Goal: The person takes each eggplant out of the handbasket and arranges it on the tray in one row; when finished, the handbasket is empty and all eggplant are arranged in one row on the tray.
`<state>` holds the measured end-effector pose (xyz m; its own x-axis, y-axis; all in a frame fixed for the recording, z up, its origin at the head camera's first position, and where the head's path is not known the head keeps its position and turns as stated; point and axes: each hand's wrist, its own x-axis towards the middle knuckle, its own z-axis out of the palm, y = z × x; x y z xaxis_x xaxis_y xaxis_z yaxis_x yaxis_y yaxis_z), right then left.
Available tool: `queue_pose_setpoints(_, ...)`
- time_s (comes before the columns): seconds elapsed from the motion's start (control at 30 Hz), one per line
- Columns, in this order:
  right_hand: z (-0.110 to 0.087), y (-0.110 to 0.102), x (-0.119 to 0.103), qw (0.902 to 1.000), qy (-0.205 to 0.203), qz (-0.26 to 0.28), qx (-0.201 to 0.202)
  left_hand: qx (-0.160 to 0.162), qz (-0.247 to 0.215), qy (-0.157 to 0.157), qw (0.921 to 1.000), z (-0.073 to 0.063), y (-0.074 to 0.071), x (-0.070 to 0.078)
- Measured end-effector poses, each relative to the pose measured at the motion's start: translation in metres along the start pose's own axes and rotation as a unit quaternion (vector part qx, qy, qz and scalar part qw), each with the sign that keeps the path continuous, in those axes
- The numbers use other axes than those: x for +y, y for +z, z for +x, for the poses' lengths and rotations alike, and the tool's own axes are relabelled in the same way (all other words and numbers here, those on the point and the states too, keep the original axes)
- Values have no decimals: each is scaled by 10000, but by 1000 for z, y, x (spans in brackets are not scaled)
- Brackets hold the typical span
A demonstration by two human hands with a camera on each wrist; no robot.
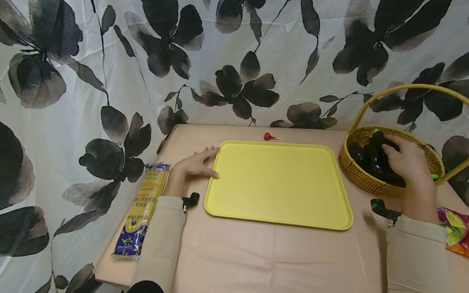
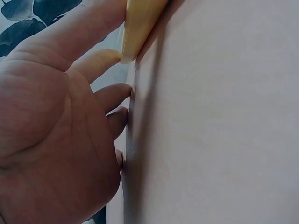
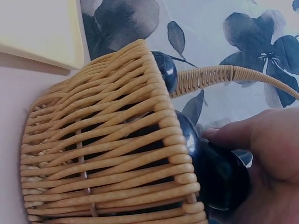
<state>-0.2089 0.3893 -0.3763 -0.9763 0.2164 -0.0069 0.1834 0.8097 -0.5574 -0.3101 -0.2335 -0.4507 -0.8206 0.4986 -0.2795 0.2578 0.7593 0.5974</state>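
Note:
At the right, my right hand [image 1: 408, 158] reaches into a wicker basket [image 1: 360, 180] and grips a glossy dark eggplant [image 1: 377, 142] with a green stem end. The right wrist view shows the thumb on the eggplant [image 3: 222, 175], just above the woven rim; the other fingers are mostly hidden. More dark eggplants lie in the basket beside it. My left hand [image 1: 196, 163] rests at the left edge of a yellow tray [image 1: 278, 185], thumb and fingers extended and spread. In the left wrist view, fingertips touch the tray's side [image 2: 140, 28].
A spaghetti pack [image 1: 141, 211] lies left of my left forearm. Behind the tray is a small red-handled tool [image 1: 271, 136] with a thin tip. A colourful bag [image 1: 454, 230] sits at the right edge. The basket's tall handle [image 1: 406, 86] arches over it. A floral curtain [image 1: 234, 53] hangs behind the table.

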Motion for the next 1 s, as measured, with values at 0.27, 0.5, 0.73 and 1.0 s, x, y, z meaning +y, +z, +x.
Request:
queue_pose_setpoints(0.27,-4,-4,-8,9994,-338,93,4,28,-36,27,10000,0,-2,1)
queue_pose_setpoints(0.5,-9,-6,-21,9973,-539,432,-263,8,-82,86,9999,-1,-1,-2)
queue_pose_setpoints(0.73,-14,-6,-35,9913,-1024,648,-513,46,-69,134,9999,-1,2,-4)
queue_pose_setpoints(1.0,-13,14,-60,9753,-1596,1300,-798,73,-42,70,9999,-1,2,-6)
